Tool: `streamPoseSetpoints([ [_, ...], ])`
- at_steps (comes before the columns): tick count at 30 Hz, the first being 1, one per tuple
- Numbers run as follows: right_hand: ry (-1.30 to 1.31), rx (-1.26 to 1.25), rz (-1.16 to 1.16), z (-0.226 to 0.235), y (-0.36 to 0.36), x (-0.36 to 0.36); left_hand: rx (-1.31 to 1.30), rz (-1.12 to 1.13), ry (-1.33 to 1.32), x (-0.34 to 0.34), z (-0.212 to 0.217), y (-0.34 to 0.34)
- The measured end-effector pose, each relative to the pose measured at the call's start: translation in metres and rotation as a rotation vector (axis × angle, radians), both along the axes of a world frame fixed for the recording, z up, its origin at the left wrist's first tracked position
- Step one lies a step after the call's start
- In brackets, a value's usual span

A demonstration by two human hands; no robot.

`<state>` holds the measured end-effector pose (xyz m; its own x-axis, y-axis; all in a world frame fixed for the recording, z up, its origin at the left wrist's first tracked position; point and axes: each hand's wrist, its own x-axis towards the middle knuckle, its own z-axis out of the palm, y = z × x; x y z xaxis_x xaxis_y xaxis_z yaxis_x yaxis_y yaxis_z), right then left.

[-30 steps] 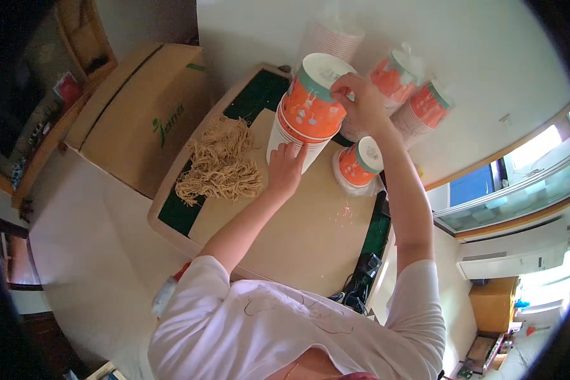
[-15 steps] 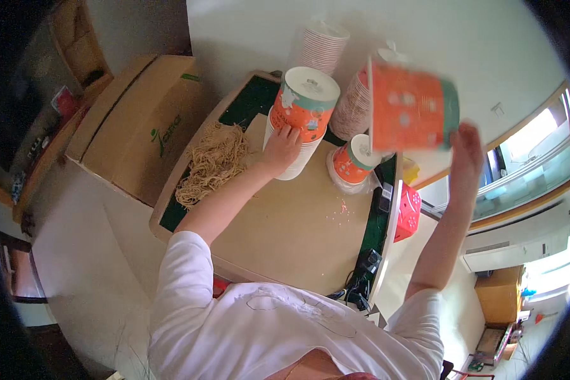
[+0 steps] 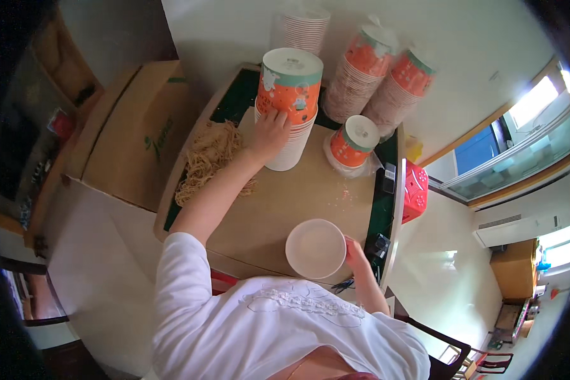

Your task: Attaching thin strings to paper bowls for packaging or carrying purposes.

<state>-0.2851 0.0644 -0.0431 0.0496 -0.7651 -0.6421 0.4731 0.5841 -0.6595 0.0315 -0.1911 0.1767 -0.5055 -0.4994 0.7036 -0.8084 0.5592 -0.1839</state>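
Note:
A tall stack of nested paper tubs (image 3: 291, 85) stands upside down on the table, its top tub orange with a green band and white base. My left hand (image 3: 272, 132) is closed against the near side of this stack, fingers bent over the orange wall. Close to my body, my right hand (image 3: 353, 252) grips a single paper tub (image 3: 315, 248) by its right side. The white inside of that tub faces up, and nothing shows in it. Part of the right hand's fingers is hidden behind the tub.
Several wrapped tub stacks (image 3: 363, 66) stand along the wall. A shorter orange tub (image 3: 350, 149) sits on plastic at right. Tangled tan string (image 3: 206, 158) lies on the table's left. A big cardboard box (image 3: 130, 136) is beside the table; a red basket (image 3: 415, 190) is beyond its right edge.
My right hand has brought the paper tub from high on the right down to near my body, turning its mouth upward. The left hand stays on the stack.

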Motion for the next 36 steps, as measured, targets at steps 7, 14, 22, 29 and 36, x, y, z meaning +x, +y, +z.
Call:
streamPoseSetpoints([
  [7,1.059,-0.707,0.066,0.100,-0.115,0.012,0.000,-0.022,-0.004,0.008,0.003,0.008],
  [14,0.092,-0.473,0.101,0.206,-0.235,0.137,0.105,-0.002,-0.050,0.001,0.013,0.019],
  [22,-0.394,-0.651,0.064,0.219,-0.284,0.158,0.072,-0.012,0.058,0.008,0.057,-0.001],
  [29,-0.429,-0.644,0.096,0.250,-0.285,0.149,-0.011,-0.008,-0.035,-0.003,0.095,0.002],
  [36,-0.238,-0.965,0.113,0.354,-0.238,0.155,-0.111,-0.032,0.090,0.005,0.172,0.049],
])
